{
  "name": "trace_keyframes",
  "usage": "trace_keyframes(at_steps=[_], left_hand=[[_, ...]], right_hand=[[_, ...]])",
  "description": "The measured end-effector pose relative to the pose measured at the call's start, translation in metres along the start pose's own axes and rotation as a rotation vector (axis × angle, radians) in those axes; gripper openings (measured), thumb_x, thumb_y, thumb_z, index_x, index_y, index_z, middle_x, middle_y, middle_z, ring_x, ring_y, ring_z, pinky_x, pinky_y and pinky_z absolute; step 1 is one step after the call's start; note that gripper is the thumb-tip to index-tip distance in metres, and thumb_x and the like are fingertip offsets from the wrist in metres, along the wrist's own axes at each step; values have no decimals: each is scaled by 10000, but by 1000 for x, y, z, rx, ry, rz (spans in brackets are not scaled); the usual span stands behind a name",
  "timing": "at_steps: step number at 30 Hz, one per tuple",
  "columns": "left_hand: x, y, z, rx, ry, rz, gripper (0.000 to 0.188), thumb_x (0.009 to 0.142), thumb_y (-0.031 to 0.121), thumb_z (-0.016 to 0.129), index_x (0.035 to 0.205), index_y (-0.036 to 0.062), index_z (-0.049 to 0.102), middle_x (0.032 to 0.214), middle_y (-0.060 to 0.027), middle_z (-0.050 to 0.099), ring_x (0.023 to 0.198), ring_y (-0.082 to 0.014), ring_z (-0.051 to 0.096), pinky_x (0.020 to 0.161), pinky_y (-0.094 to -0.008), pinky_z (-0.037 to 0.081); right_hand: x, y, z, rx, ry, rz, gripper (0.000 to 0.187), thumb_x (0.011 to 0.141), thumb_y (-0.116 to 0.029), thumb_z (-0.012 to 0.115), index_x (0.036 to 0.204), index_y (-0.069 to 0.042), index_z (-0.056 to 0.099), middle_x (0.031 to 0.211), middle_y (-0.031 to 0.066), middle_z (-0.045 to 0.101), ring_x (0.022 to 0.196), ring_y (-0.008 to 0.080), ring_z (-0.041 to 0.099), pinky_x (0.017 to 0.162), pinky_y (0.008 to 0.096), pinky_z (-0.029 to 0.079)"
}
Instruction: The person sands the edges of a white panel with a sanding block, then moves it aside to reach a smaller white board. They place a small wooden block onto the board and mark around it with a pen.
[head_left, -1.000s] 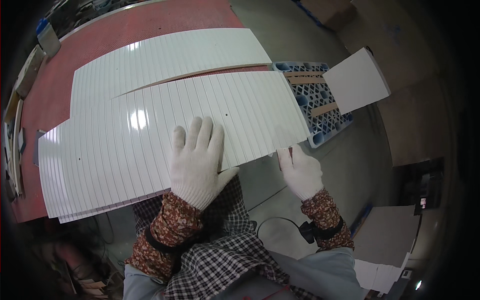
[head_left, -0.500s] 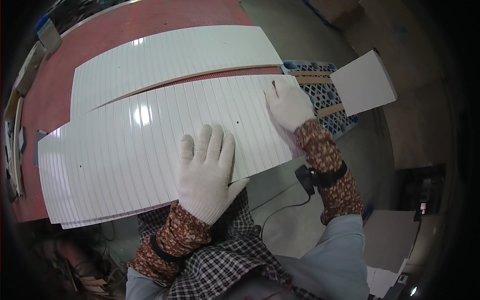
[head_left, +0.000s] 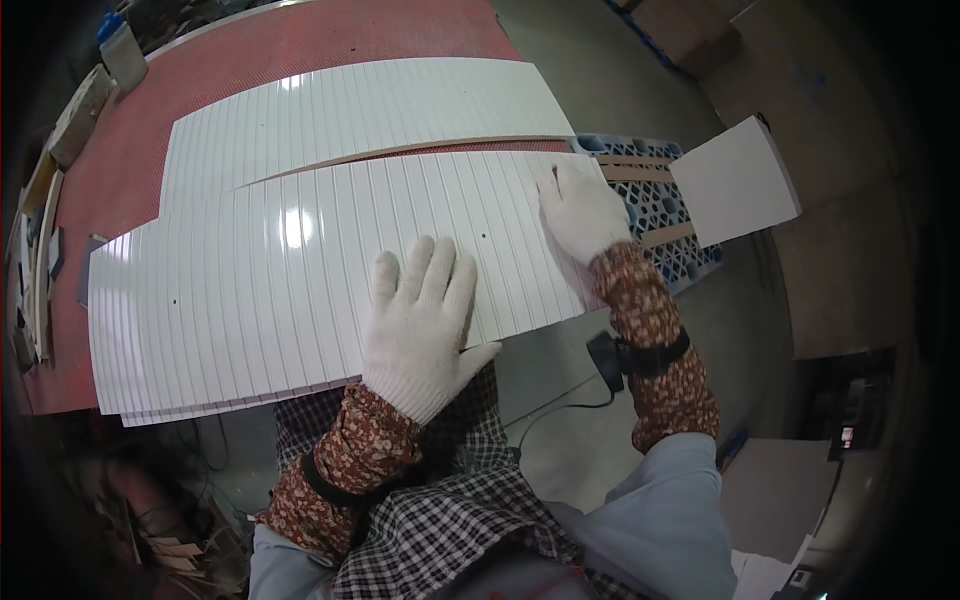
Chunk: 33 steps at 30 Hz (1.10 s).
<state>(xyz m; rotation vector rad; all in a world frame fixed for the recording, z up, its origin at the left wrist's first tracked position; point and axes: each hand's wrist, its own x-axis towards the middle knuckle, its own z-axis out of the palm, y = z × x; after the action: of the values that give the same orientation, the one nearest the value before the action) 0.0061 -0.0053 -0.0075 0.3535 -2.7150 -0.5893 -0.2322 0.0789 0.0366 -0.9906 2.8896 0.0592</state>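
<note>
A glossy white grooved panel lies in front of me, with a small dark hole or spot near each end. My left hand, in a white knit glove, rests flat on its near edge, fingers stretched out and thumb to the right. At the panel's right end, my right hand is closed against the surface, also gloved. A small dark reddish spot shows by its fingertips; what they hold, if anything, I cannot make out. Behind lies a second white grooved panel, partly under the front one at the left.
Both panels lie on a red textured table. Wood offcuts and a bottle with a blue top line its left side. To the right are a blue plastic pallet with brown strips and a white board. A cable hangs below.
The view has shifted slightly, so the table and panels sit a little differently in it. Both hands keep nearly the same places on the front panel.
</note>
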Motion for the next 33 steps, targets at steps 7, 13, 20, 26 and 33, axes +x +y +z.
trace_keyframes(at_steps=[7, 13, 20, 26, 33], left_hand=[[-2, -1, 2, 22, -8, -16, 966, 709, 455, 921, 1455, 11, 496, 1498, -180, 501, 1464, -358, 423, 1223, -579, 292], [-1, 1, 2, 52, -16, -12, 975, 726, 486, 904, 1466, 6, 490, 1511, -184, 492, 1475, -365, 411, 1237, -577, 278], [-1, -2, 3, 7, 4, 3, 948, 709, 454, 912, 1436, 2, 504, 1478, -187, 507, 1449, -362, 427, 1215, -574, 298], [1, -2, -1, 25, -1, -1, 947, 704, 461, 913, 1432, 8, 511, 1480, -194, 507, 1447, -372, 433, 1205, -592, 309], [1, 0, -3, 11, -34, -19, 966, 700, 482, 908, 1446, 15, 509, 1502, -201, 503, 1454, -379, 437, 1200, -609, 310]], right_hand=[[-146, 38, 20, 119, 20, 27, 370, 1082, -382, 504, 1033, -45, 648, 762, 205, 700, 734, 436, 707, 691, 541, 549], [-193, 33, 28, 244, 38, 203, 320, 1080, -344, 558, 979, -47, 620, 750, 198, 691, 726, 423, 706, 672, 522, 542], [-172, 19, 20, 279, 52, 99, 316, 1079, -341, 571, 997, -40, 624, 754, 196, 691, 734, 424, 706, 674, 521, 542], [-144, 23, 17, 242, 31, -9, 326, 1073, -342, 548, 1089, -34, 654, 801, 201, 712, 748, 426, 710, 692, 525, 550], [-13, -4, 12, 120, 78, -60, 403, 1056, -360, 501, 1029, -5, 690, 947, 277, 720, 926, 456, 709, 856, 565, 542]])
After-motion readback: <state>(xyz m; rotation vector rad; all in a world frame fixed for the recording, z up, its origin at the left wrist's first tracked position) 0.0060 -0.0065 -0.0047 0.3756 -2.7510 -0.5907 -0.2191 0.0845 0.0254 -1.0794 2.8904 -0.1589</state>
